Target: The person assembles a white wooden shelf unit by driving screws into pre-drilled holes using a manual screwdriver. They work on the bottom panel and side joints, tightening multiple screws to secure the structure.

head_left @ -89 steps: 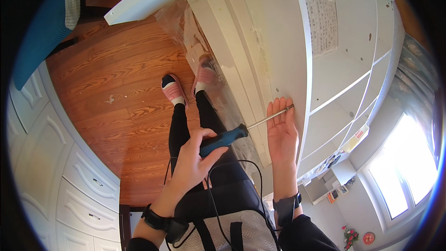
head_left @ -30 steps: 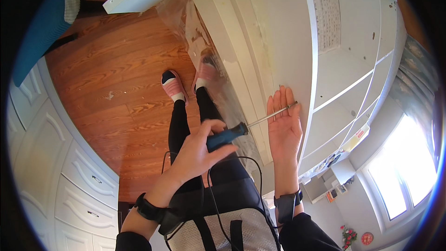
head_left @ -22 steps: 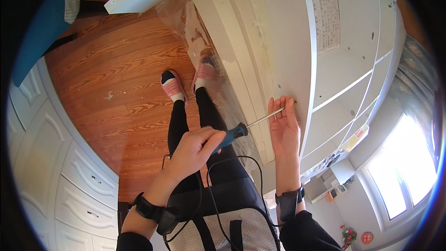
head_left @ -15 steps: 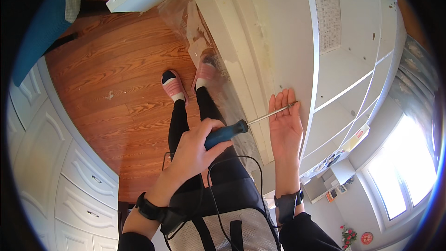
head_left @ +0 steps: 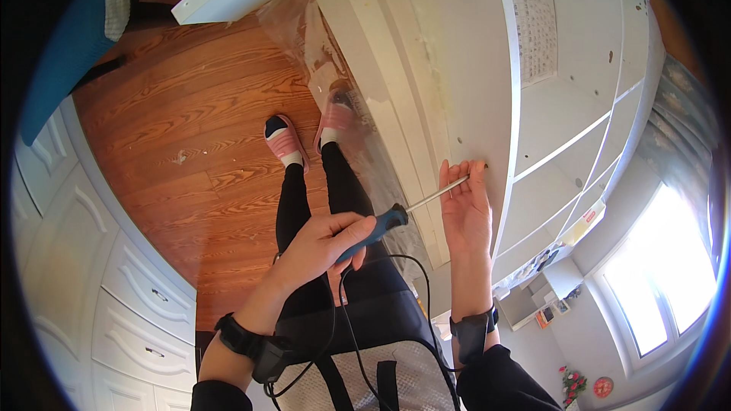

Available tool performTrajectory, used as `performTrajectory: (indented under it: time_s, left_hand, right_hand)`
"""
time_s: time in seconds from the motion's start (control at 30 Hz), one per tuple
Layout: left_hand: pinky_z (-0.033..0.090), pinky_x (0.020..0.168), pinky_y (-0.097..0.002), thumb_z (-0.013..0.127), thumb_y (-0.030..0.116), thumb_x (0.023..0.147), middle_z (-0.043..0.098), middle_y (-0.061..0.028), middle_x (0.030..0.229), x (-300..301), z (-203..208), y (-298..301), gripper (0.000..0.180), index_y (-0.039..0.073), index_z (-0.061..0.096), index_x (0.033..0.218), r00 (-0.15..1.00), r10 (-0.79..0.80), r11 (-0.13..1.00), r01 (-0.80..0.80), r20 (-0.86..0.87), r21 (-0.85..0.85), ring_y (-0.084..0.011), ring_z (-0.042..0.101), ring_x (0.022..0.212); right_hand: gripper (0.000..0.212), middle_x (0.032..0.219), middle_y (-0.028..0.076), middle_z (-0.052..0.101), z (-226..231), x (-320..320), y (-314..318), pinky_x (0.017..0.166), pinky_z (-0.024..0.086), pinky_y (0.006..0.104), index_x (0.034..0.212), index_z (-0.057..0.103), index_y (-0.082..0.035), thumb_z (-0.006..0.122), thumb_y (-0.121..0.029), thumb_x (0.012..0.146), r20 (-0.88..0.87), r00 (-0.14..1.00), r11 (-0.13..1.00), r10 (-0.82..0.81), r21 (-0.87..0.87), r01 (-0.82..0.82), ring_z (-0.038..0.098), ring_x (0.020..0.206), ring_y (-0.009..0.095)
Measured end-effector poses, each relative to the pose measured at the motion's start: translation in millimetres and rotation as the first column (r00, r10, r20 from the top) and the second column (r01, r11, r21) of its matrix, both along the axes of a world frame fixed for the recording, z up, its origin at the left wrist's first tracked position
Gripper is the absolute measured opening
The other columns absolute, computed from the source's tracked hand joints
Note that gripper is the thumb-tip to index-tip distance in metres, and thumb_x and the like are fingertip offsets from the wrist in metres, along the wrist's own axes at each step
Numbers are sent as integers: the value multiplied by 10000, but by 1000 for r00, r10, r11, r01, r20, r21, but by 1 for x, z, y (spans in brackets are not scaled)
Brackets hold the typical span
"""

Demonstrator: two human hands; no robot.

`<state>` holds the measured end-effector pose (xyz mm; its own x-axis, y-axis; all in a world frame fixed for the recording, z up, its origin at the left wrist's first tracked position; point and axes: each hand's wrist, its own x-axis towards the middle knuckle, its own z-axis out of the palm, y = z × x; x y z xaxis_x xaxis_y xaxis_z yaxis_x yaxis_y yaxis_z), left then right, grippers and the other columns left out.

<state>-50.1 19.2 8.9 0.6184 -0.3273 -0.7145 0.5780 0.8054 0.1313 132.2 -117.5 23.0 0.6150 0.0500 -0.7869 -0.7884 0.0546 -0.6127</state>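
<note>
So you've got a big white shelving unit [head_left: 563, 147] from 1 round to 4 o'clock, with a broad off-white panel [head_left: 472, 76] running alongside it at 1. The wood-plank floor [head_left: 152, 122] is over at 9 to 10, your pink slippers [head_left: 285, 143] around 10 to 11. Your right hand [head_left: 467, 218] is at 4, palm up, just beside the panel; honestly can't tell if that grip's pinching anything. Your left hand [head_left: 316, 247] is at 7, grip wrapped round a blue-and-black screwdriver [head_left: 387, 224] near center, its shaft angled toward 2, across your right fingers.
</note>
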Motion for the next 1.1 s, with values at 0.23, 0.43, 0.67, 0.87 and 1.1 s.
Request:
performTrajectory:
  time_s: [0.23,0.43,0.67,0.87,1.1]
  left_hand:
    - [285,364,-196,399,410,972,496,-21,512,-17,5,5,472,-4,582,839,988,-97,992,105,-117,65,-50,375,351]
    - [272,368,-193,402,416,969,486,-20,503,-37,21,14,454,12,558,832,984,-54,967,94,-167,237,-49,360,353]
    - [259,371,-196,413,417,962,473,-26,488,-42,53,26,465,2,566,817,940,-156,867,278,-304,413,-60,362,363]
    - [260,373,-190,420,447,952,461,-20,492,-40,79,35,463,27,551,807,930,-112,755,308,-350,578,-62,385,380]
    - [290,373,-180,415,443,955,489,-7,537,-13,91,26,429,55,546,826,895,-283,642,443,-344,626,-60,425,400]
  right_hand:
    - [248,1070,72,570,2,2,6,1021,413,381,1061,548,2,575,-193,911,21,1000,1000,-15,7,15,535,1040,178]
    - [385,1283,119,464,-1,-5,11,1043,391,378,1258,417,15,525,-161,933,-15,984,980,-177,88,178,490,1141,218]
    - [373,1079,139,602,4,-18,40,985,437,323,1162,538,44,596,-212,897,-31,970,966,-240,88,242,566,1014,184]
    - [297,1004,59,590,23,-67,-4,935,460,316,1164,519,31,490,-172,949,-161,927,917,-338,164,363,565,961,142]
    - [296,929,112,585,36,-170,-250,724,514,295,1103,529,108,561,-88,883,-5,543,537,-839,-159,828,583,815,152]
